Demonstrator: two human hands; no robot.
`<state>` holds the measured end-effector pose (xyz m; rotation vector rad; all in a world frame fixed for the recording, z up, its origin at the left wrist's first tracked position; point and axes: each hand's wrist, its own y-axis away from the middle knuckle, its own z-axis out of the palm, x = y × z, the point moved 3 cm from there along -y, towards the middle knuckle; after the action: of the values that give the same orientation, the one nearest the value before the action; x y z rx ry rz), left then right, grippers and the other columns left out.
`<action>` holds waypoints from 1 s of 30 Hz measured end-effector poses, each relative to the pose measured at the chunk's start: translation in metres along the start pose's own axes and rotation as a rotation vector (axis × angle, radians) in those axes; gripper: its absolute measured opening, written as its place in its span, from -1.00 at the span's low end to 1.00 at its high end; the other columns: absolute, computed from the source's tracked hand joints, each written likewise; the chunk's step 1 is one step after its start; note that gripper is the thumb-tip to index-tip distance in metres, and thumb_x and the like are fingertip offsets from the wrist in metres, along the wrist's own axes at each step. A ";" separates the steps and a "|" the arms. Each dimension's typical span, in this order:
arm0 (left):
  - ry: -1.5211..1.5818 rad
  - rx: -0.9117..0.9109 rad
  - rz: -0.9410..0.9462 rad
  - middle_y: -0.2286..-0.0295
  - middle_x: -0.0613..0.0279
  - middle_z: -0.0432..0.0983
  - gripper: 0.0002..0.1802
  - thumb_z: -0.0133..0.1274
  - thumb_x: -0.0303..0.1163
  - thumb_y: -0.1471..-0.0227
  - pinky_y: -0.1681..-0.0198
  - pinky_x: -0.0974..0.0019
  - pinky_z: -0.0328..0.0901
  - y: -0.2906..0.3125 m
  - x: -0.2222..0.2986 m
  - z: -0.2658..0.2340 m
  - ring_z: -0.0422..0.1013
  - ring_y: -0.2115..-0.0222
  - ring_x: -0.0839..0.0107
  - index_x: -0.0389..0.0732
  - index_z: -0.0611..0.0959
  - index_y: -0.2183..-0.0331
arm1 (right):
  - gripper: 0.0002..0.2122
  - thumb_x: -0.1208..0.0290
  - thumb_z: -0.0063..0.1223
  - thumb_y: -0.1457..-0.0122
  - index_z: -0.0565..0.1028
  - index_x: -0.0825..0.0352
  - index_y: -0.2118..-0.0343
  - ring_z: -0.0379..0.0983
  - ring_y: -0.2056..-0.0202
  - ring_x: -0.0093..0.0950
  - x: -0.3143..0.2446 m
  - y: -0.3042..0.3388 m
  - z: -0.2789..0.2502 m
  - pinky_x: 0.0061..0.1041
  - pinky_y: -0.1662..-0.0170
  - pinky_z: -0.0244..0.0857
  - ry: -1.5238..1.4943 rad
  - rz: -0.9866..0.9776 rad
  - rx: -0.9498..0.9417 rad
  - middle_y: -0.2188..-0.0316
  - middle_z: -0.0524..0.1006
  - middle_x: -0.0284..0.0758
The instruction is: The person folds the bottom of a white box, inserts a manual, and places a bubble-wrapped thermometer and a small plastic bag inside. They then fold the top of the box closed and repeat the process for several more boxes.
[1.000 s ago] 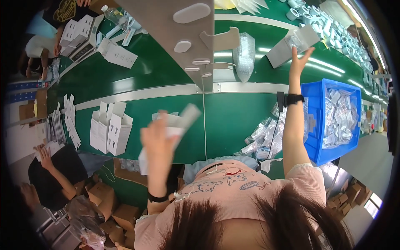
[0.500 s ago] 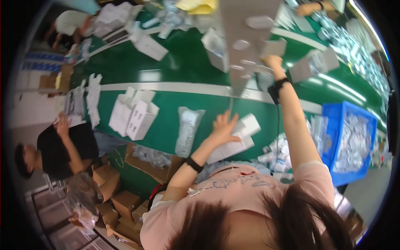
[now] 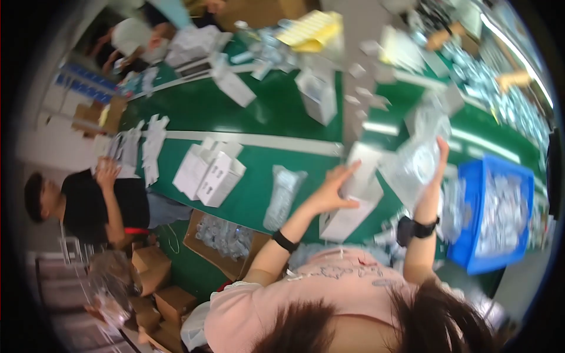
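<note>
A white carton (image 3: 347, 220) with a raised flap stands at the near edge of the green table in front of me. My left hand (image 3: 331, 191) rests against its left side, thumb and fingers spread apart. To the right of the carton, my right hand (image 3: 436, 167) grips a clear plastic-wrapped package (image 3: 415, 162) from its right side, held above the table. Something round shows through the wrap, but its kind is unclear. Left of my left hand lies another clear wrapped bundle (image 3: 283, 197), long and narrow.
White cartons (image 3: 215, 173) stand farther left, beside stacked flat cartons (image 3: 154, 150). A blue crate (image 3: 462, 235) of wrapped pieces is at the right. Beyond the pale strip stands an open white carton (image 3: 318, 97). A co-worker (image 3: 106, 200) is at the left; other people's hands work at the far side.
My right hand has come back from the far white carton toward me, now with the clear wrapped package. My left hand stays at the near carton, whose flap stands higher. The view has shifted.
</note>
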<state>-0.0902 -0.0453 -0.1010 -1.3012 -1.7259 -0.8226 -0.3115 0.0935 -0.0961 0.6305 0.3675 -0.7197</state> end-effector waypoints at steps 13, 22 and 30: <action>0.151 0.475 0.122 0.13 -0.10 0.24 -0.39 0.33 -0.40 0.47 0.11 0.16 0.17 0.015 0.023 0.031 0.25 0.12 0.04 -0.23 0.29 0.36 | -0.53 0.49 0.13 0.11 0.23 0.34 0.09 0.20 0.09 -0.29 0.036 0.083 0.054 -0.42 0.01 0.08 1.090 -1.214 0.042 0.15 0.26 -0.26; 0.027 0.559 0.237 0.09 -0.15 0.20 -0.35 0.35 -0.35 0.46 0.09 0.18 0.16 0.010 -0.018 0.028 0.23 0.10 0.03 -0.21 0.27 0.34 | -0.62 0.52 0.03 0.11 0.39 0.25 0.12 0.16 0.02 -0.19 0.010 0.076 -0.014 -0.32 0.01 0.10 1.487 -1.056 -0.169 0.15 0.33 -0.18; 0.106 0.508 0.085 0.04 -0.09 0.11 -0.27 0.30 -0.42 0.39 0.05 0.21 0.15 0.026 -0.028 0.025 0.21 0.07 0.12 -0.23 0.24 0.16 | -0.66 0.55 0.03 0.11 0.38 0.26 0.17 0.24 0.13 -0.26 -0.032 0.006 -0.166 -0.38 0.09 0.17 2.604 -0.390 0.226 0.24 0.38 -0.29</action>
<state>-0.0662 -0.0298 -0.1367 -0.9585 -1.6418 -0.3591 -0.3462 0.2205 -0.2024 1.4398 2.8456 0.2042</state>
